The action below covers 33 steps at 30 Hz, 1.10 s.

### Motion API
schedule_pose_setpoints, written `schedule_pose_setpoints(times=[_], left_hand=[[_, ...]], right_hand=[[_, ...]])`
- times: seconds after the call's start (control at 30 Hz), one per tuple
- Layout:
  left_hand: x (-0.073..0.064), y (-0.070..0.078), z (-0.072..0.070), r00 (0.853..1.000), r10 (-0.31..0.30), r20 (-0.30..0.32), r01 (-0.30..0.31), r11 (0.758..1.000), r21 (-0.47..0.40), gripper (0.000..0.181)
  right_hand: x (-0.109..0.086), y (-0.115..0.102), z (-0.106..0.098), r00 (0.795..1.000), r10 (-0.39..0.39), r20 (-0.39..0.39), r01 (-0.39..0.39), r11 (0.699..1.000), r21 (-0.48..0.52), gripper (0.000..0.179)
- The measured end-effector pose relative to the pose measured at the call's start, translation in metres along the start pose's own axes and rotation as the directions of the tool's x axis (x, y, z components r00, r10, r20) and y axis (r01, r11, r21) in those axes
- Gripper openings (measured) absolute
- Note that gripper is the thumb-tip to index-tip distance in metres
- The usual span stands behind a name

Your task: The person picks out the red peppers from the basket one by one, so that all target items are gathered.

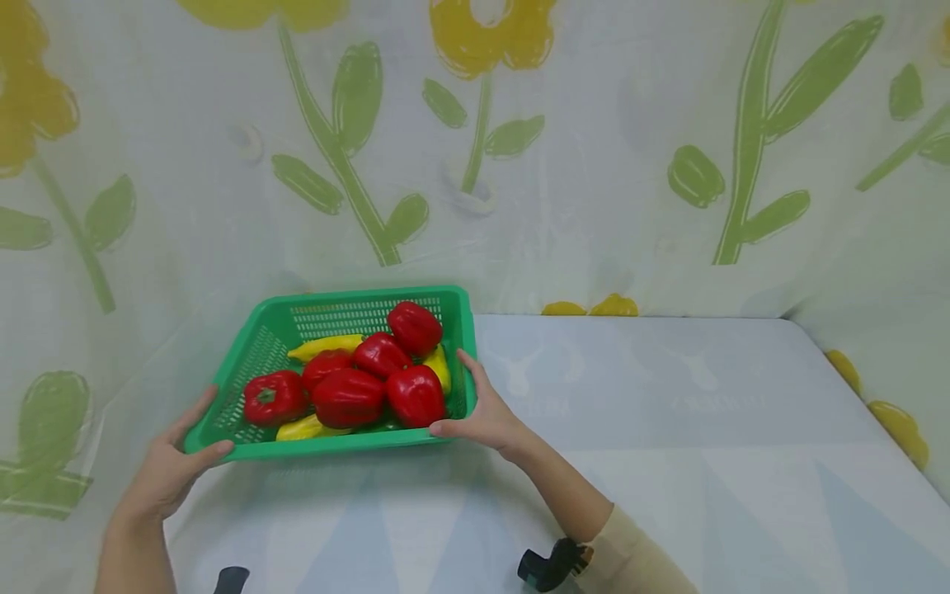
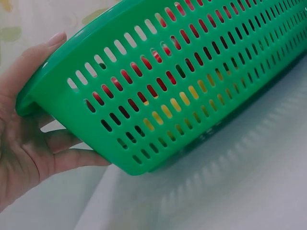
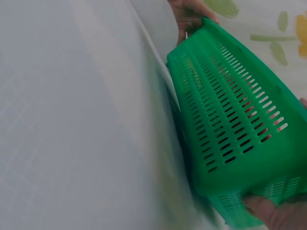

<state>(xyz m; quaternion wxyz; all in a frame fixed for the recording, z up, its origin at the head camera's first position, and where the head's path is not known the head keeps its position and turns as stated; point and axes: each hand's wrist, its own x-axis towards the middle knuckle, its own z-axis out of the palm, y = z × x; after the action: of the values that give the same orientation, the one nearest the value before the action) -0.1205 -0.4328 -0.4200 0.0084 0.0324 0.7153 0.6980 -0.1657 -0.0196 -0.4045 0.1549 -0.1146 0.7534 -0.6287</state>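
Note:
A green plastic basket (image 1: 326, 448) with slotted walls is held between both hands at the left of the table. Inside lie several red bell peppers (image 1: 349, 398) and some yellow pieces (image 1: 326, 346), one long and curved. My left hand (image 1: 163, 474) grips the basket's left end; in the left wrist view, the left thumb (image 2: 56, 39) lies at the rim and fingers reach beneath. My right hand (image 1: 486, 417) grips the opposite end, thumb at the front corner. The right wrist view shows the basket's slotted side (image 3: 240, 177) tilted, close over the table surface.
The white table (image 1: 631, 396) with pale blue triangles extends to the right. A flower-printed curtain (image 1: 594, 165) hangs behind it and along the sides. A black device (image 1: 552, 565) is strapped at the right wrist; a dark piece (image 1: 232, 580) shows at the bottom edge.

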Motion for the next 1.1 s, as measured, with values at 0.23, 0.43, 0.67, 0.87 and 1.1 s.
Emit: schedule_pose_setpoints(times=[0.23,0.43,0.67,0.87,1.1], left_hand=[[0.000,0.006,0.006,0.997,-0.041,-0.068,0.052,0.984,0.172,0.082],[0.000,0.010,0.009,0.994,-0.048,-0.099,0.077,0.943,0.324,0.082],[0.000,0.013,0.014,0.992,-0.060,-0.107,0.094,0.930,0.355,0.082],[0.004,0.018,0.031,0.991,-0.068,-0.112,0.105,0.924,0.369,0.084],[0.010,0.019,0.054,0.991,-0.068,-0.120,0.107,0.924,0.366,0.087]], right_hand=[[-0.001,-0.003,-0.001,1.000,0.009,-0.003,-0.009,1.000,-0.011,0.101],[-0.001,-0.002,-0.003,1.000,0.013,-0.011,-0.014,1.000,-0.028,0.103],[-0.004,-0.002,-0.007,0.999,0.032,-0.036,-0.034,0.998,-0.049,0.104],[-0.014,0.000,-0.022,0.998,0.036,-0.045,-0.038,0.998,-0.043,0.103],[-0.025,-0.001,-0.041,0.997,0.042,-0.064,-0.046,0.997,-0.065,0.104]])
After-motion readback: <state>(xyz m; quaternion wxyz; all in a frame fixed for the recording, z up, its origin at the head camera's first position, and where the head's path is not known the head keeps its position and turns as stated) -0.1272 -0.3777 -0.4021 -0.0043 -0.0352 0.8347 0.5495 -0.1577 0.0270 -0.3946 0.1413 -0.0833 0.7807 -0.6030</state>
